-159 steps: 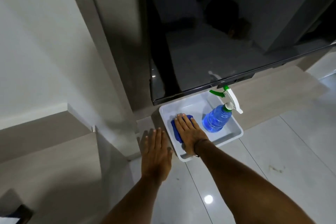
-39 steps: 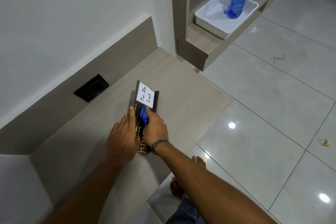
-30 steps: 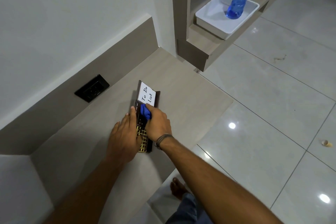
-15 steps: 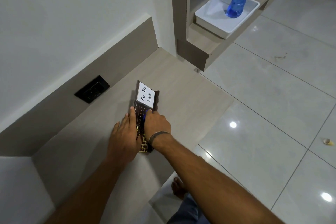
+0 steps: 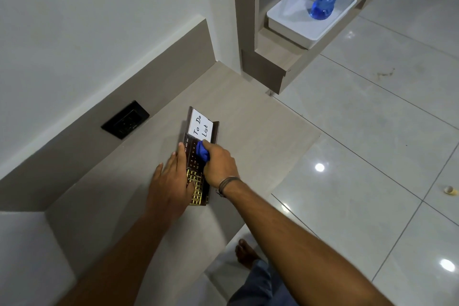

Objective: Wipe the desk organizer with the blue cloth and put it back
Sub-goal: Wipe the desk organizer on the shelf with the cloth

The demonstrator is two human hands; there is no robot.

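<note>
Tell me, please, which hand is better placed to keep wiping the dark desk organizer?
The right hand: it already grips the crumpled blue cloth on the dark desk organizer, while the left hand lies flat steadying it.

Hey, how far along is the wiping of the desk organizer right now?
Done: the blue cloth is out of the white tray, bunched in the right hand. In hand: that hand rubs the cloth on the desk organizer just below its To Do List card, while the left hand lies flat steadying it. Left: finishing the wipe and putting it back.
</note>
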